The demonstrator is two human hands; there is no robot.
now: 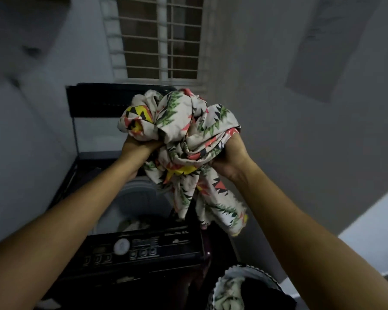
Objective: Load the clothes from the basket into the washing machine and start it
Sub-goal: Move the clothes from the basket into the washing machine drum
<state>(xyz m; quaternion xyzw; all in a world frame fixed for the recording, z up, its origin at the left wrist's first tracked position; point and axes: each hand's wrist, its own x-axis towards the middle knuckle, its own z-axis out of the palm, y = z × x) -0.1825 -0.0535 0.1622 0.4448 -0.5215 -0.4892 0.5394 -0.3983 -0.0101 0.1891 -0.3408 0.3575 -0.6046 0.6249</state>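
A bunched cream cloth with green, red and yellow print [184, 135] is held up over the open top-loading washing machine [143, 249]. My left hand [139, 146] grips its left side and my right hand [230, 157] grips its right side; a long end hangs down past the machine's front edge. The drum [134, 206] is open below, with some pale fabric lying in it. The laundry basket [244, 285] sits at the lower right, holding more patterned cloth and something dark.
The machine's lid [94, 101] stands raised at the back. Its control panel with a white dial [121, 246] and several buttons faces me. A barred window [159, 36] is behind the machine. Grey walls close in on the left and right.
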